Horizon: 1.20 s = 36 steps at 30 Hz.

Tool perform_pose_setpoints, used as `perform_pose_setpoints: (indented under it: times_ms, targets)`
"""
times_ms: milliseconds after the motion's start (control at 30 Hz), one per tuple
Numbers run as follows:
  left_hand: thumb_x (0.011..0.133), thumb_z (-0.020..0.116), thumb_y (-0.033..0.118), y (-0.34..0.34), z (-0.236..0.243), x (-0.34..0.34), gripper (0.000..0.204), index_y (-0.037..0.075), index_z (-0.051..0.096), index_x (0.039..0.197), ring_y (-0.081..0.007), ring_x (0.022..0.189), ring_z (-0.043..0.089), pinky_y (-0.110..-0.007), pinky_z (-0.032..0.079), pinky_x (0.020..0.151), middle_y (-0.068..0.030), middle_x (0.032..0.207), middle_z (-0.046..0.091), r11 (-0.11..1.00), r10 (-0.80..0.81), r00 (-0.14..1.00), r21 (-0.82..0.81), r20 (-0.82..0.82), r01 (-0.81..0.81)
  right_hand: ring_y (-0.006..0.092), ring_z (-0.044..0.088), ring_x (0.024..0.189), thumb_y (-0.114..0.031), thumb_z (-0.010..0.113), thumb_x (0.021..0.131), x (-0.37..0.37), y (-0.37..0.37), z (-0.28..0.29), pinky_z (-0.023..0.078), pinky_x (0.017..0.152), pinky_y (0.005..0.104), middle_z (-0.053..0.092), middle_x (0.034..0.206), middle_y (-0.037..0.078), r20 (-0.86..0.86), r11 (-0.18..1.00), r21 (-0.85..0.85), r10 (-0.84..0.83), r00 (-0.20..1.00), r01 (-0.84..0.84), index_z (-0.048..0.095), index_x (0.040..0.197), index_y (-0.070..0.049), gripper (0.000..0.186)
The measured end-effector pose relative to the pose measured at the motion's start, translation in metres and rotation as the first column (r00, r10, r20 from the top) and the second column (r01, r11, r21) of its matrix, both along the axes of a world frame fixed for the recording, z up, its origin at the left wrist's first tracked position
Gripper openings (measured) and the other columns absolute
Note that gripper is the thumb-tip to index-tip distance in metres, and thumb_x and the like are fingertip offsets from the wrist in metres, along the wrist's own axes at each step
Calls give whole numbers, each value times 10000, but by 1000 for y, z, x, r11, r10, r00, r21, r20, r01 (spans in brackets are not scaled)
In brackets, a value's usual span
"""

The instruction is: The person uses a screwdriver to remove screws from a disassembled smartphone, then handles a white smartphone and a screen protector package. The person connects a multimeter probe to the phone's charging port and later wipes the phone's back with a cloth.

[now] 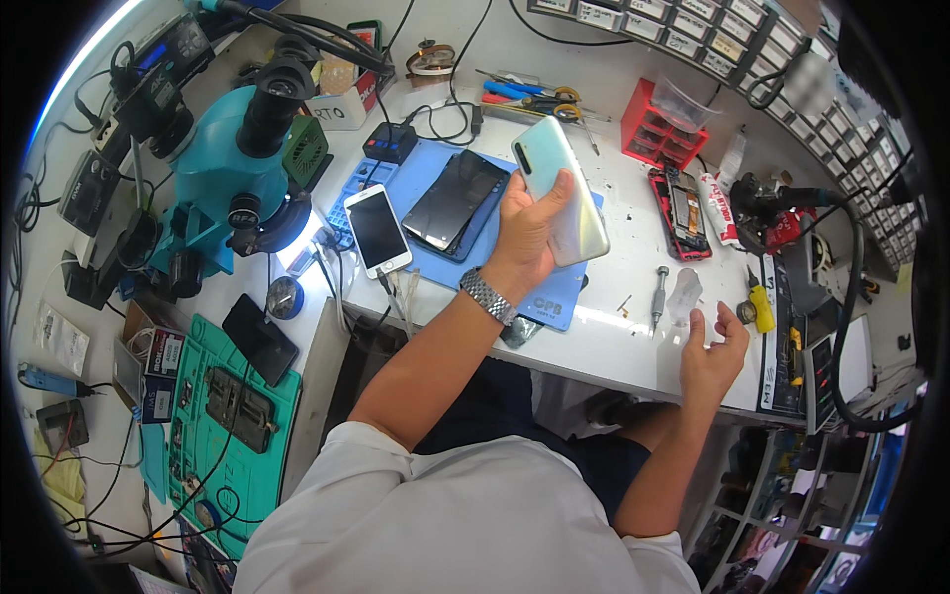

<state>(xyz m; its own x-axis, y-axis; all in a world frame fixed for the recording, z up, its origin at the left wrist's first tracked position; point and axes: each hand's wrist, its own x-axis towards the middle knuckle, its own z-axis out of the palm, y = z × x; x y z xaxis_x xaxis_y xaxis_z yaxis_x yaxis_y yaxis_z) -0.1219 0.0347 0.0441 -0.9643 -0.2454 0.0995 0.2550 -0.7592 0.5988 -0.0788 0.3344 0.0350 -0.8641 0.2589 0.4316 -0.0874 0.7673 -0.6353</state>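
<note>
My left hand [526, 230] grips a pearly white smartphone [571, 203] by its side, raised above the blue mat [557, 292] with its back and camera strip facing up. Over the table's front edge on the right, my right hand [716, 358] is open and holds nothing, its fingers apart and slightly bent. Just beyond it lie a crumpled piece of clear plastic [684, 294] and a small precision screwdriver [659, 295]. On the mat, left of my raised hand, rest dark phone parts [455, 201]. A white phone with a dark screen [378, 233] overlaps the mat's left edge, a cable near its lower end.
A teal microscope [233, 148] stands at the left, above a green mat [287, 421] holding a metal fixture. An opened red phone [680, 213] and a red drawer box [661, 127] sit far right. Pliers and scissors [539, 99] lie at the back. Cables hang along both sides.
</note>
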Motion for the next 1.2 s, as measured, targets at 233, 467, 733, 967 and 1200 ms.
perform_pose_setpoints:
  times_ms: [233,467,733,967,1200]
  targets:
    - [1095,666,417,-17,-22,-7,598,-115,621,1364,-162,733,547,-284,534,592,-101,976,559,834,-374,869,293,-325,469,307,667,1111,-82,868,909,38,28,9,546,890,397,685,1240,149,-210,986,-168,-25,977,-10,709,1218,-44,349]
    - [1064,529,525,0,11,1,807,-121,458,1543,-306,890,617,-403,554,719,-220,1268,594,891,-412,893,124,-181,436,279,700,1061,-58,852,917,70,81,-8,578,876,345,680,1235,152,-286,981,-168,-146,947,101,741,1169,-37,277]
    - [1059,342,844,67,30,27,1112,-99,371,1646,-330,1043,628,-459,531,919,-220,1361,629,784,-615,782,32,-105,620,381,636,1222,-135,804,956,147,149,-105,534,1010,470,623,1299,197,111,909,-201,-350,930,365,700,1223,-31,305]
    - [1078,316,816,118,28,42,1012,-86,552,1471,-340,960,675,-450,558,864,-192,1193,696,659,-733,671,124,-113,742,487,584,1326,-226,875,906,169,181,-145,479,1133,531,598,1396,305,544,937,17,-302,783,350,686,1300,23,503]
    - [979,462,892,170,28,63,1022,-56,556,1348,-304,937,614,-426,504,823,-168,1193,629,652,-752,659,158,15,741,483,562,1349,-231,906,893,162,245,-155,496,1141,501,580,1412,282,506,930,25,-327,798,366,688,1308,34,539]
